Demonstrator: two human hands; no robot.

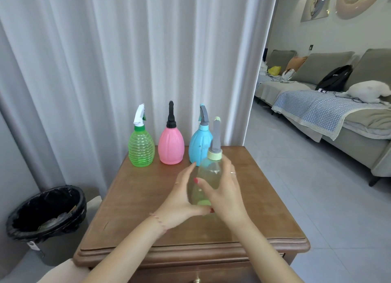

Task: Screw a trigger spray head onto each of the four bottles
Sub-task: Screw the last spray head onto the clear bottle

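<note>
Three bottles stand in a row at the table's back edge: a green ribbed bottle [141,149] with a white spray head, a pink bottle [171,146] with a black head, and a blue bottle [199,145] with a grey head. In front of the blue one, a pale yellow-green translucent bottle [208,174] carries a grey spray head [216,137] with a light collar. My left hand [179,200] cups its lower left side. My right hand [224,189] wraps its right side, thumb across the front.
The wooden table [131,208] has a raised rim and a drawer below. A black-lined waste bin [47,215] stands on the floor at the left. White curtains hang behind the table. A grey sofa [338,113] with a blanket sits at the right.
</note>
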